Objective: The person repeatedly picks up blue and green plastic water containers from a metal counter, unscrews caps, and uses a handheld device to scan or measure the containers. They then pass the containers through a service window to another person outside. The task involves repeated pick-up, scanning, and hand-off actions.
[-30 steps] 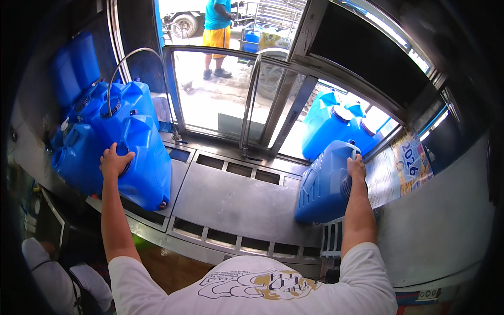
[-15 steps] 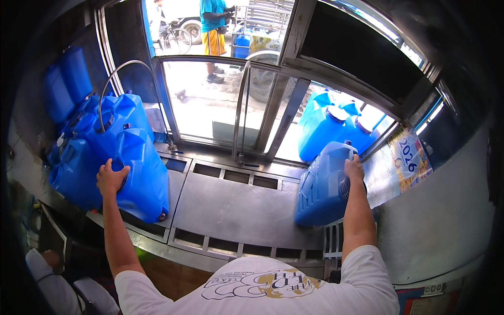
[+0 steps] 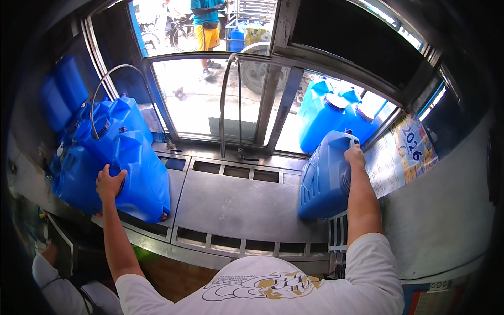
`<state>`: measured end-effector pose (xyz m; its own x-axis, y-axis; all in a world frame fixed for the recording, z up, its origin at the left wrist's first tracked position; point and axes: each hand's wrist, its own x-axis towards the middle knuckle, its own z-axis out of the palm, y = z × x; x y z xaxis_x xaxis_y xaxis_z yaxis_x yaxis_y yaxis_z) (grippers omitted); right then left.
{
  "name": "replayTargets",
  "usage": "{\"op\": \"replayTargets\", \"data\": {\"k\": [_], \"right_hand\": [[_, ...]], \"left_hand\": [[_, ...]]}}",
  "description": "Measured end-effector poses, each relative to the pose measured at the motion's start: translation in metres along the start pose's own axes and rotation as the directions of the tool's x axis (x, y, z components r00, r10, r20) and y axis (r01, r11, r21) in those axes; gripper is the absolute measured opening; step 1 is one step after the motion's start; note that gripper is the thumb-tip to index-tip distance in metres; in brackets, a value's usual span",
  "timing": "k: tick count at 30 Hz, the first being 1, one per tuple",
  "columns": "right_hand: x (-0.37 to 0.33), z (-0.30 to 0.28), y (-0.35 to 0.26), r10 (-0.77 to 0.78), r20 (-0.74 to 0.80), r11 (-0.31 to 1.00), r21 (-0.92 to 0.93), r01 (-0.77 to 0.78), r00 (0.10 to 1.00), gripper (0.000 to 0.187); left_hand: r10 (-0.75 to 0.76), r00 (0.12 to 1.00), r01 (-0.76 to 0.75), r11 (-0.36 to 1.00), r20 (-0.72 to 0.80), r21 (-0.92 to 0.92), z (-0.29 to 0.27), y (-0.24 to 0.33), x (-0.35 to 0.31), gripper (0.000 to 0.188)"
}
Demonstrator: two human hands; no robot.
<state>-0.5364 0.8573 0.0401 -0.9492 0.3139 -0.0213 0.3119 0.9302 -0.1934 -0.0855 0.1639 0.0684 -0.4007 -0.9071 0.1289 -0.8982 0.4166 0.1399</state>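
Observation:
At the left, my left hand [image 3: 109, 182] has its fingers curled round the dark cap on the near side of a large blue water jug [image 3: 142, 178]. This jug stands on the metal counter [image 3: 226, 210]. My right hand [image 3: 355, 155] is closed round the top handle of another blue jug [image 3: 325, 178], at the counter's right end. That jug stands upright, and my forearm partly covers the dark round cap on its side.
More blue jugs [image 3: 76, 170] crowd the left side. Two others [image 3: 323, 113] stand beyond the window opening at right. A curved metal pipe [image 3: 224, 105] rises mid-counter; another [image 3: 97, 97] arches over the left jugs. Outside stands a person in yellow shorts [image 3: 208, 38].
My right hand and the right jug have shifted slightly away from me and to the right. My left hand keeps its place on the left jug's cap. The whole view has tilted a little.

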Motion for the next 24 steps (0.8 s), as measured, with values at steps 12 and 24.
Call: {"op": "replayTargets", "data": {"k": [12,24], "right_hand": [[-0.0074,-0.0053,-0.0033,0.014,0.023,1.000,0.025,-0.015,1.000,0.049],[-0.0055,-0.0058,-0.0010,-0.001,0.019,0.997,0.080,0.000,1.000,0.053]], "left_hand": [[-0.011,1.000,0.011,1.000,0.004,-0.014,0.0009,-0.0001,0.0019,0.092],[0.011,1.000,-0.011,1.000,-0.023,-0.017,0.0059,-0.0038,0.0066,0.091]]}}
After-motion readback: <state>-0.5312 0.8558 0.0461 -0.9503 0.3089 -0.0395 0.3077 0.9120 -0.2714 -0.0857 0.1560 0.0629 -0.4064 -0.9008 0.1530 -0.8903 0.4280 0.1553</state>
